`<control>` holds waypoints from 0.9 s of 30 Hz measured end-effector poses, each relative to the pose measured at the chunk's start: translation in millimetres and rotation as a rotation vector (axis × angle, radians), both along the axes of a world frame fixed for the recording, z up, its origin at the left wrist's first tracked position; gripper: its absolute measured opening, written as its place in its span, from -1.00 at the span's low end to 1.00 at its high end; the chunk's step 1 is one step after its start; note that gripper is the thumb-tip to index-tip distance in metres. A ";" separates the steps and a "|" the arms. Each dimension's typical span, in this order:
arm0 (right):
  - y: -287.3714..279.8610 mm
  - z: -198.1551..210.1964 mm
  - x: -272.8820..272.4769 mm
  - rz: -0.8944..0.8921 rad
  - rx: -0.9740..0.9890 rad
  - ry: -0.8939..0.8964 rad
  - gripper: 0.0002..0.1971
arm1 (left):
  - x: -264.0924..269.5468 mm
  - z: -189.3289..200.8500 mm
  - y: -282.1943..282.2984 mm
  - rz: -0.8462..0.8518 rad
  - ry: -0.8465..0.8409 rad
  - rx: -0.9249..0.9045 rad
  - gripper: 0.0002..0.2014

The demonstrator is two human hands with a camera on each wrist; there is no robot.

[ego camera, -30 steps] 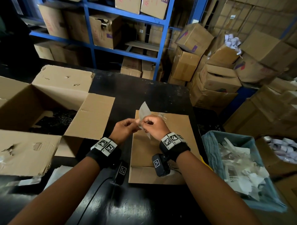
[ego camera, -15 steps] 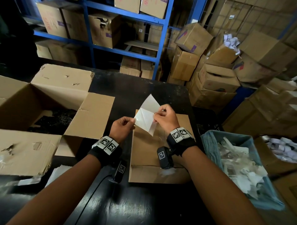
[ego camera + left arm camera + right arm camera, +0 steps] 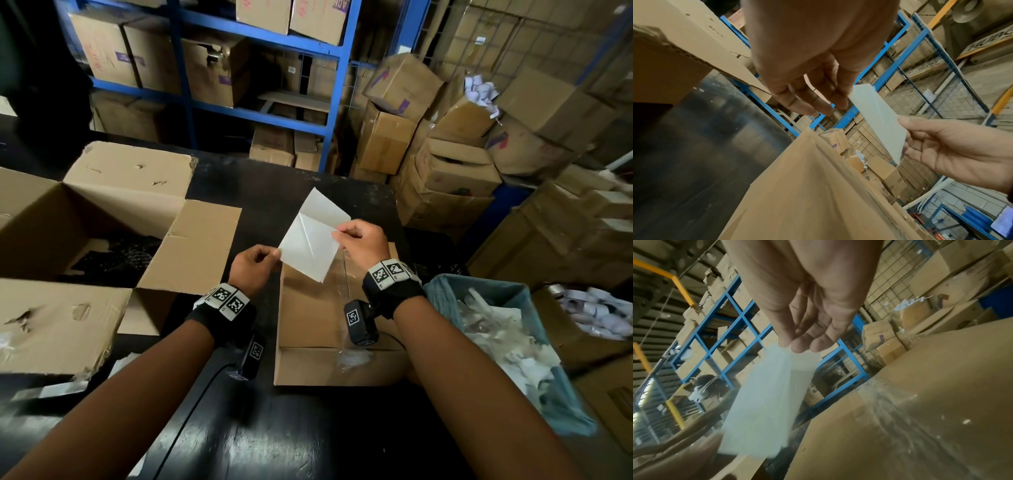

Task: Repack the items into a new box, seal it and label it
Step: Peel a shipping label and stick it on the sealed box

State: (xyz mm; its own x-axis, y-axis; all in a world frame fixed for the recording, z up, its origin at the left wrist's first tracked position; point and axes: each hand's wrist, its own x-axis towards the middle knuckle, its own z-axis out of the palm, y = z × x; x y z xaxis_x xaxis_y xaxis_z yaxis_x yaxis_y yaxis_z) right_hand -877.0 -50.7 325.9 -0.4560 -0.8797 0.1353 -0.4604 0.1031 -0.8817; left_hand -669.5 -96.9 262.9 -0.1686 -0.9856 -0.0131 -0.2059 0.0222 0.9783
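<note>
Both hands pinched white label (image 3: 310, 245) above sealed box (image 3: 308, 318): left hand (image 3: 252, 265) at left corner, right hand (image 3: 363, 240) at right edge. Peeled layer stood up at far side. Open box (image 3: 113, 219) lay left; blue bin (image 3: 493, 298) right.

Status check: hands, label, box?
Left hand and right hand pinch opposite edges of the white label, half peeled from backing. Sealed box below, unlabelled. Nothing in the way.
</note>
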 end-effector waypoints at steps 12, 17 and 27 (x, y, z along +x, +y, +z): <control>5.0 38.6 -43.9 -0.185 -0.089 0.046 -0.93 | 41.7 -17.9 -3.9 0.099 -0.151 0.102 -0.84; 23.8 48.6 -68.1 -0.323 -0.182 -0.011 -0.86 | 44.9 -5.2 14.6 0.119 -0.075 0.121 -0.86; 118.0 35.3 -106.6 -0.477 -0.296 -0.041 -0.95 | 47.3 16.3 86.9 0.131 -0.019 -0.064 -0.89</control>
State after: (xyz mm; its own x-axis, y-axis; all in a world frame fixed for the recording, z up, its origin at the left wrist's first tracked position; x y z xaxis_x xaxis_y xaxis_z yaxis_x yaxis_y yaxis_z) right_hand -983.6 67.2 361.2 -0.8039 -0.5021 0.3187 -0.3883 0.0372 -0.9208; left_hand -622.2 -10.0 279.2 -0.0386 -0.9981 0.0483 -0.2297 0.0559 0.9717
